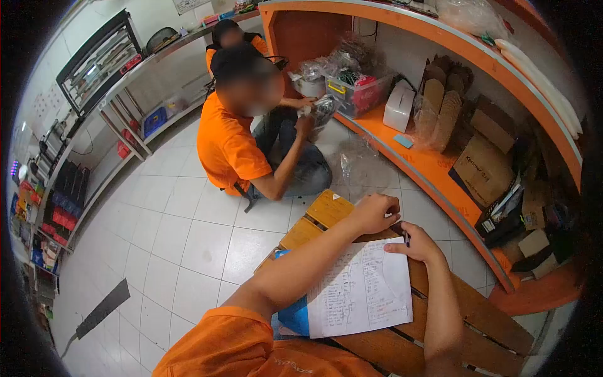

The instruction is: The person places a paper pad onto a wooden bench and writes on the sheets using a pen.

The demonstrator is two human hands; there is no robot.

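A sheet of white paper [361, 292] covered in handwriting lies on a slatted wooden table [490, 314], over a blue item [294, 317]. My left hand [375, 213] is just beyond the sheet's top edge, its fingers curled together; what they hold, if anything, is hidden. At the sheet's upper right corner is my right hand [419, 243], closed around a dark pen [407, 239], with its thumb over the paper's edge. The two hands are close together but apart.
Ahead, a person in orange [232, 141] sits on the tiled floor [195, 245], holding clear plastic; another person [227, 36] is behind. An orange shelf [402, 141] on the right holds a plastic bin [357, 94] and cardboard boxes [480, 169]. Metal racks [119, 151] stand left.
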